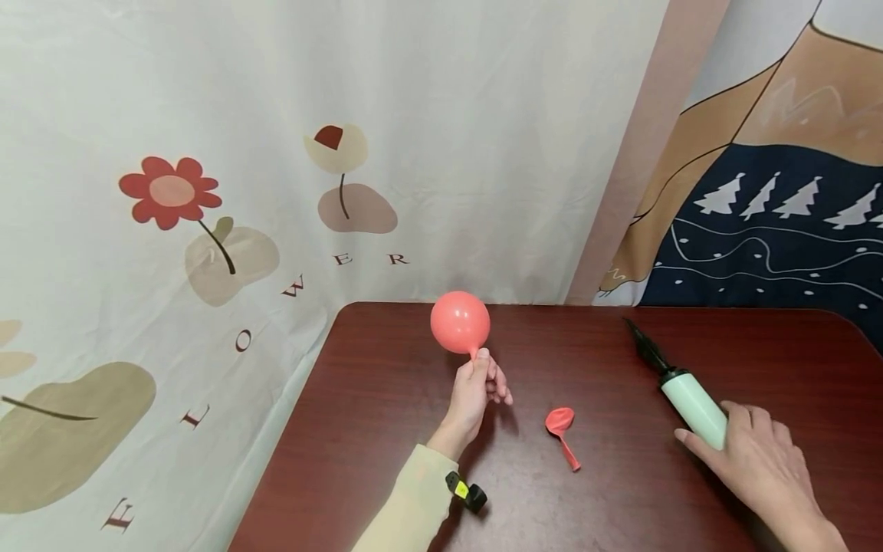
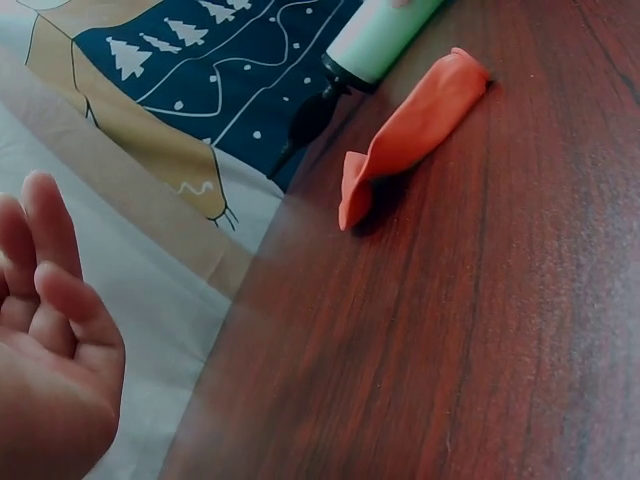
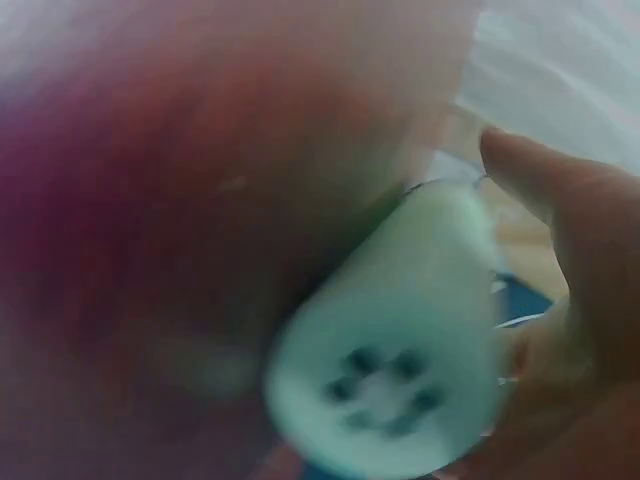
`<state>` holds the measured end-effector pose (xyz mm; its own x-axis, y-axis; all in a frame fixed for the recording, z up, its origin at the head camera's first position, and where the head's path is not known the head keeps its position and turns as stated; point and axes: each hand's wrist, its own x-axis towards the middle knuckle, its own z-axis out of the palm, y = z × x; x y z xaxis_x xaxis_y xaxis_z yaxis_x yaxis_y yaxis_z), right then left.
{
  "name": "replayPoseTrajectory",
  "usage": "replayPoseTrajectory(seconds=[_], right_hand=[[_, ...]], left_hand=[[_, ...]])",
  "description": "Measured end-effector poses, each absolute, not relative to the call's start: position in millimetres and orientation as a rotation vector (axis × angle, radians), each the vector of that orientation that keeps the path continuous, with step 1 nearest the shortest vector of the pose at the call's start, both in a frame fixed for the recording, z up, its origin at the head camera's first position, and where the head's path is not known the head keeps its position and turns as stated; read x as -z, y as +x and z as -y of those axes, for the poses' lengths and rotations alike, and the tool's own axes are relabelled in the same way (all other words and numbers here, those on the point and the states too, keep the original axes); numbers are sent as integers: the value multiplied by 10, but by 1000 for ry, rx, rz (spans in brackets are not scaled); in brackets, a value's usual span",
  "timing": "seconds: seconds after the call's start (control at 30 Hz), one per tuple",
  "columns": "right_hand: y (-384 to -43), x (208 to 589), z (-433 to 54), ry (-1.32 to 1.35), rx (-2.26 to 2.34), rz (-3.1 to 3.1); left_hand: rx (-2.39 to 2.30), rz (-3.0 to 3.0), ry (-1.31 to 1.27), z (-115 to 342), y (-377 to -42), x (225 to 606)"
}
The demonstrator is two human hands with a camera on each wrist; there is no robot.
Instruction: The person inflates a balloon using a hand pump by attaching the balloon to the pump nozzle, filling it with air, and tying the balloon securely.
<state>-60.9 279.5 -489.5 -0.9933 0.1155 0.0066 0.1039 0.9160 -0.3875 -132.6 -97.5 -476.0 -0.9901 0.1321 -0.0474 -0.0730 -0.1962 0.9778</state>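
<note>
Upright above the table, a round, inflated coral-red balloon (image 1: 460, 322) has its neck pinched between the thumb and finger of my left hand (image 1: 471, 391). The other fingers of that hand are loosely bent; the left wrist view shows them without the balloon. A limp red balloon (image 1: 560, 422) lies on the table to the right of this hand. Farther right is a mint-green hand pump (image 1: 694, 406) with a black nozzle pointing away. My right hand (image 1: 755, 456) is at its rear end, the thumb spread off its side. The right wrist view shows the pump's holed end cap (image 3: 385, 400), blurred.
The dark red-brown wooden table (image 1: 386, 429) reaches back to a pale curtain (image 1: 483, 153) with printed flowers and letters. At the right hangs a dark blue and brown printed cloth (image 1: 779, 245). A black strap device (image 1: 467, 492) sits on my left wrist.
</note>
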Motion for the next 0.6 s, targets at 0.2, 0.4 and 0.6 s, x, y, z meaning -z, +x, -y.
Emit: replayPoseTrajectory(seconds=[0.2, 0.4, 0.6], right_hand=[[-515, 4620, -2361, 10, -707, 2773], [-545, 4461, -1861, 194, -1004, 2702], [-715, 4483, -1443, 330, -1424, 2606]], left_hand=[[-2245, -1869, 288, 973, -1277, 4754], [-2173, -1818, 430, 920, -1225, 4701], [-2108, -1705, 531, 826, -1120, 4629]])
